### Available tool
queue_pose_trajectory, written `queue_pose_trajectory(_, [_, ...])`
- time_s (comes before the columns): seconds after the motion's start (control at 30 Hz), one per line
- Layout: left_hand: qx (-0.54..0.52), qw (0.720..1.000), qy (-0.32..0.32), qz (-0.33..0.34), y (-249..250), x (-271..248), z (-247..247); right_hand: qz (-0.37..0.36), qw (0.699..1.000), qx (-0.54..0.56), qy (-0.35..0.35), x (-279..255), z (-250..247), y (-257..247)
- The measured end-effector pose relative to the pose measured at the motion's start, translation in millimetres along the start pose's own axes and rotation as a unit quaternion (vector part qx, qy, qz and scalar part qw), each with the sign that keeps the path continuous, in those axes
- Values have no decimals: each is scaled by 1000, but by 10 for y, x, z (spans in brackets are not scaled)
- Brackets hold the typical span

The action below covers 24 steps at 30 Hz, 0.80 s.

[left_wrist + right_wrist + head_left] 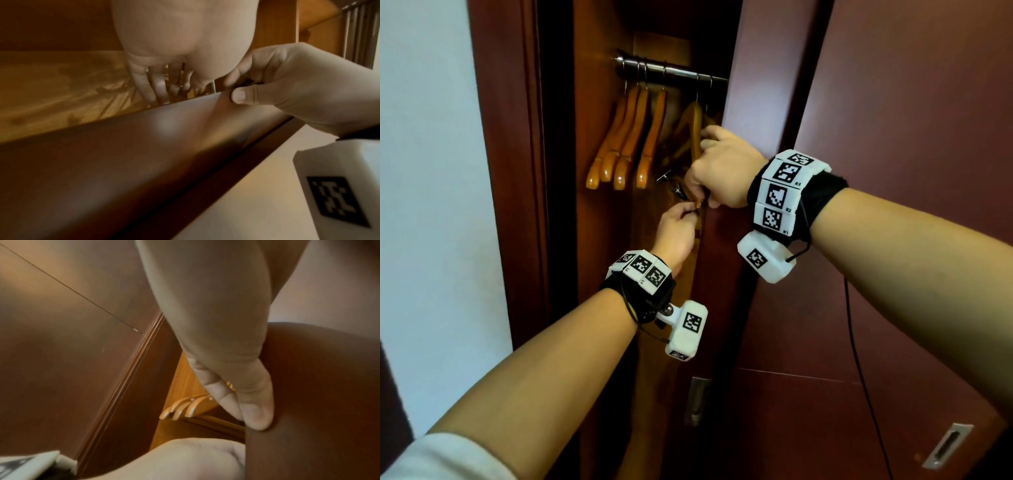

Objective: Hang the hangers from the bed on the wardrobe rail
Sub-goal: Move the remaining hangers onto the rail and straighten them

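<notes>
A chrome wardrobe rail (671, 70) carries several wooden hangers (626, 137), whose ends also show in the right wrist view (183, 407). Further right on the rail hangs another wooden hanger (693, 126). My right hand (722, 168) curls round its arm beside the door edge, with the thumb (257, 410) pressed against dark wood. Metal clips (664, 176) stick out just left of that hand. Below it, my left hand (676, 229) pinches the hanger's lower end, and its fingers (158, 91) curl down over thin metal parts. What lies inside both palms is hidden.
The dark red wardrobe door (893, 171) stands open at the right, its edge (144, 146) right against both hands. It has a metal recessed handle (948, 445) low down and a hinge (697, 397). A white wall (431, 171) borders the wardrobe on the left.
</notes>
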<state>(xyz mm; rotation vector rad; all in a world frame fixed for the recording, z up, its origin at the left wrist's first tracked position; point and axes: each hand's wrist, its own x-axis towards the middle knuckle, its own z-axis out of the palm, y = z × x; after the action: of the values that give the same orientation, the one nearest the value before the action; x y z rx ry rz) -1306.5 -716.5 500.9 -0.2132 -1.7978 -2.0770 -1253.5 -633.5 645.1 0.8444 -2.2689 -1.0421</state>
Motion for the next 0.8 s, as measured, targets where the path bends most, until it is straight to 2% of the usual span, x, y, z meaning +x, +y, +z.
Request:
queue_pose_trajectory(0.17, [42, 989, 143, 19, -4, 7, -340, -16, 1000, 2, 7, 225, -88, -114])
queue_pose_trajectory(0.27, [111, 970, 203, 70, 53, -29, -561, -25, 1000, 7, 15, 343, -157, -190])
queue_pose_trajectory(0.33, [141, 954, 229, 133, 107, -72, -660, -32, 999, 6, 21, 397, -193, -229])
queue_pose_trajectory(0.4, [168, 940, 240, 175, 169, -105, -718, -35, 999, -2, 28, 439, -235, -267])
queue_pose_trajectory(0.5, [235, 921, 247, 187, 237, -190, -764, -37, 997, 25, 70, 489, -276, -399])
queue_pose_trajectory(0.6, [267, 903, 261, 211, 236, -233, -778, -11, 975, 100, 199, 413, -131, -483])
queue_pose_trajectory(0.67, [282, 903, 256, 198, 262, -231, -759, 57, 954, 122, 267, 267, 39, -423])
queue_pose_trajectory(0.73, [294, 909, 246, 162, 279, -196, -788, 106, 955, 106, 257, 144, 133, -394])
queue_pose_trajectory(0.8, [299, 912, 237, 153, 276, -182, -758, 116, 962, 89, 229, 61, 200, -374])
